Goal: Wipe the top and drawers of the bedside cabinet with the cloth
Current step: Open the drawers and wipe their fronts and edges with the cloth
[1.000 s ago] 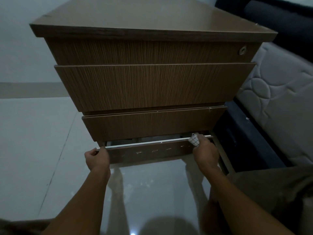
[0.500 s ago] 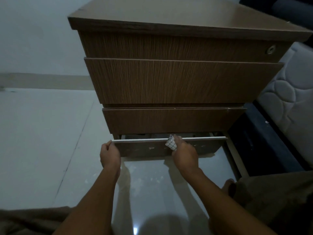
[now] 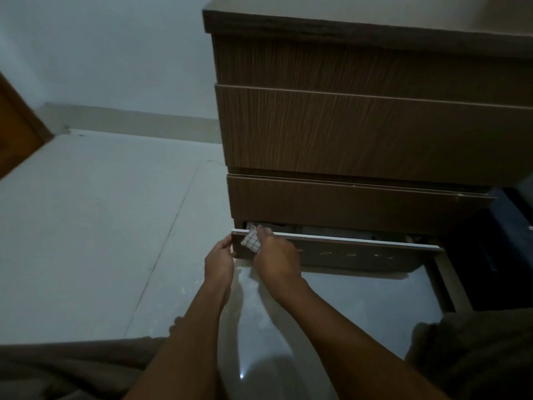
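Observation:
The brown wooden bedside cabinet [image 3: 375, 134] fills the upper right, with three closed drawer fronts stacked above a bottom drawer [image 3: 360, 255] pulled slightly out. My right hand [image 3: 277, 258] presses a small white checked cloth [image 3: 251, 241] on the top edge of that drawer's front, near its left end. My left hand [image 3: 219, 259] grips the left end of the same drawer front. The drawer's inside is dark and mostly hidden.
Glossy pale floor tiles [image 3: 101, 226] spread to the left and below the drawer. A wooden door edge [image 3: 17, 134] stands at the far left. Dark bed-frame shadow [image 3: 496, 241] lies right of the cabinet. My knees in brown fabric [image 3: 476, 356] frame the bottom.
My right hand has slid the cloth leftward along the drawer's top edge, from the right end to the left end beside my left hand. The view has shifted left.

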Demonstrator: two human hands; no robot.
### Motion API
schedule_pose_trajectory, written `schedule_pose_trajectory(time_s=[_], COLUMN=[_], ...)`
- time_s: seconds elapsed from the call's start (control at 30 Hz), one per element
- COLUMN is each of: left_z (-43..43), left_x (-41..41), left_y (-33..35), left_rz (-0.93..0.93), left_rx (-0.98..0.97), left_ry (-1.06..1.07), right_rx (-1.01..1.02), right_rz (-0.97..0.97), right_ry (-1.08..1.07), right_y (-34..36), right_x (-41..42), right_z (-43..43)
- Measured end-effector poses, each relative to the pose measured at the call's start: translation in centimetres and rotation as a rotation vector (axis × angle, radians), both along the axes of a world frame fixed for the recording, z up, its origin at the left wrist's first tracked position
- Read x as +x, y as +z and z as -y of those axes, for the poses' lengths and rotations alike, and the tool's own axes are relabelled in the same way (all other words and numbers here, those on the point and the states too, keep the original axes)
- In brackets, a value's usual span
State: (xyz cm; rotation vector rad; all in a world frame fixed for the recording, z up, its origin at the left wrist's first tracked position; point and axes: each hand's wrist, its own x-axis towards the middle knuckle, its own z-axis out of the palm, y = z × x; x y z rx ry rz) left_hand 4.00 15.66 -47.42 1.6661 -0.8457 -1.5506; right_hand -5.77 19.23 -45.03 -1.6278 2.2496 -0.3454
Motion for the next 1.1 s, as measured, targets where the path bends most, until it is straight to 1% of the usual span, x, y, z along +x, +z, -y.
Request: schedule_pose_trajectory(time_s=[0.1, 0.3, 0.37, 0.43, 0.5, 0.6, 0.67, 0.73, 0.83, 1.0, 1.03, 1.1], left_z=[0.0, 0.6, 0.7, 0.9, 0.8, 0.4, 0.4, 0.5, 0.4, 0.4, 0.4, 0.5], left_x=[0.4, 1.1, 1.2, 1.2, 1.2, 1.4, 1.5, 1.7, 1.7, 1.7, 1.7, 1.7], left_y=[0.1, -0.4, -0.7, -0.9, -1.0, -0.3, -0.1, -0.2, -0.3, -0.6, -0.6, -0.4], left_rz=[-0.069, -0.048, -0.022, -0.010, -0.031, -0.057, -0.034, -0.024, -0.002, 0.019, 0.023, 0.036], left_rx=[0.022, 0.098, 0.107, 0.109, 0.105, 0.056, 0.038, 0.032, 0.018, 0.019, 0.020, 0.025], left_ry=[0.009, -0.004, -0.022, -0.008, -0.011, -0.088, -0.115, -0.122, -0.140, -0.143, -0.141, -0.132], right_rx=[-0.011, -0.035, -0.036, -0.031, -0.079, -0.291, -0.332, -0.262, -0.155, -0.122, -0.098, -0.062], right_rz=[-0.003, 0.016, 0.066, 0.170, 0.245, 0.274, 0.208, 0.127, 0.016, -0.052, -0.020, 0.169], right_ry=[0.058, 0.131, 0.159, 0.217, 0.251, 0.118, 0.006, -0.029, 0.021, 0.096, 0.112, 0.120], right_y=[0.2, 0.4, 0.4, 0.3, 0.0, -0.8, -1.1, -1.0, -0.1, 0.3, 0.4, 0.8], right_x=[1.7, 3.7, 3.4, 2.6, 1.6, 0.2, -0.5, -0.7, 0.2, 2.6, 2.9, 2.9], right_z=[1.2, 2.8, 3.0, 3.0, 2.5, 0.9, -0.2, -0.7, 0.6, 3.2, 3.7, 4.4])
